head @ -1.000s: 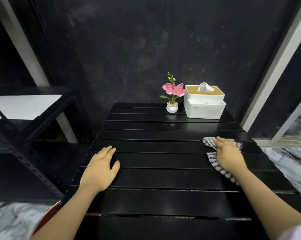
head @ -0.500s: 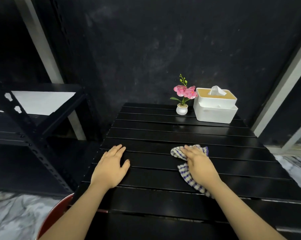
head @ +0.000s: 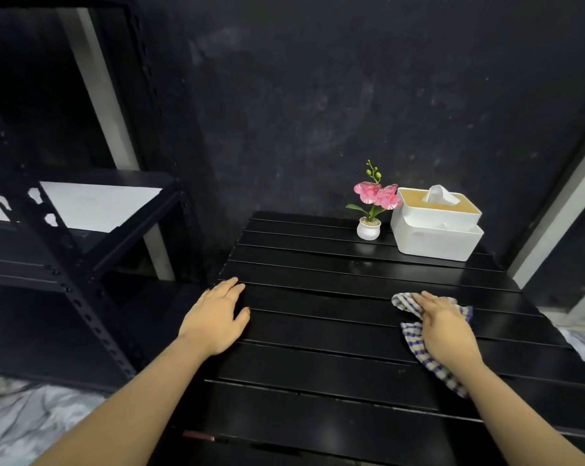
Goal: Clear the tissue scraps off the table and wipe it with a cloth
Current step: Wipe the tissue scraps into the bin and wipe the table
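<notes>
A black slatted table (head: 335,338) fills the lower middle of the head view. My right hand (head: 447,329) presses flat on a crumpled blue-and-white checked cloth (head: 415,338) at the table's right side; the cloth sticks out ahead of and below the palm. My left hand (head: 217,319) rests flat on the table's left edge, fingers together, holding nothing. No tissue scraps show on the table.
At the table's far right stand a white tissue box (head: 435,227) with a tissue poking out and a small white pot of pink flowers (head: 370,213). A black metal shelf rack (head: 66,237) stands to the left. A dark wall rises behind.
My right hand slid the cloth from the right side to the table's middle, then back to the right. The left hand stayed on the left edge. The camera view shifted left.
</notes>
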A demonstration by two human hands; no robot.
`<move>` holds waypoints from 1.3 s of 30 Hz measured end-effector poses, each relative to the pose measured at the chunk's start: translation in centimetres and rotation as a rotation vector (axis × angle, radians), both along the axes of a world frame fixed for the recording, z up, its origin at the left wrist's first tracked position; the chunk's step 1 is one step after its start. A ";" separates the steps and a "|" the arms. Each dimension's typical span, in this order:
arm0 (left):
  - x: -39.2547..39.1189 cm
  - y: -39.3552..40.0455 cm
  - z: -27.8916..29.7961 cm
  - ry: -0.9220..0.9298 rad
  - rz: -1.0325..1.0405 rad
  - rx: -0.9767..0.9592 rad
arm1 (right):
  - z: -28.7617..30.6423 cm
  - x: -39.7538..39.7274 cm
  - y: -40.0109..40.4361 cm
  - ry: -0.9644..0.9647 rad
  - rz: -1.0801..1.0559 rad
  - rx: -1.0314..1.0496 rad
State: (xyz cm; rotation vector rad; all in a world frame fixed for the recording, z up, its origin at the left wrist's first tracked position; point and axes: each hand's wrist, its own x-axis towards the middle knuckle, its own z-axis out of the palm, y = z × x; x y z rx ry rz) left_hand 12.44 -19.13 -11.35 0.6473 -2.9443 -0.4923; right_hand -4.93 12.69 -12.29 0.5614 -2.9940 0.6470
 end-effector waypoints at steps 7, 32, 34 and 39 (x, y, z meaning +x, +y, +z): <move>0.0 0.0 -1.1 0.070 0.003 0.020 | -0.1 -0.3 -6.9 0.026 0.088 -0.001; 1.5 0.6 0.2 0.050 -0.004 0.075 | -0.8 9.9 -10.7 0.047 0.404 -0.034; 2.7 1.2 0.3 0.059 -0.009 0.080 | -0.6 9.0 -9.1 0.040 0.338 -0.034; 6.6 3.1 0.1 0.081 -0.022 0.023 | 0.0 7.3 -8.2 0.015 0.242 0.021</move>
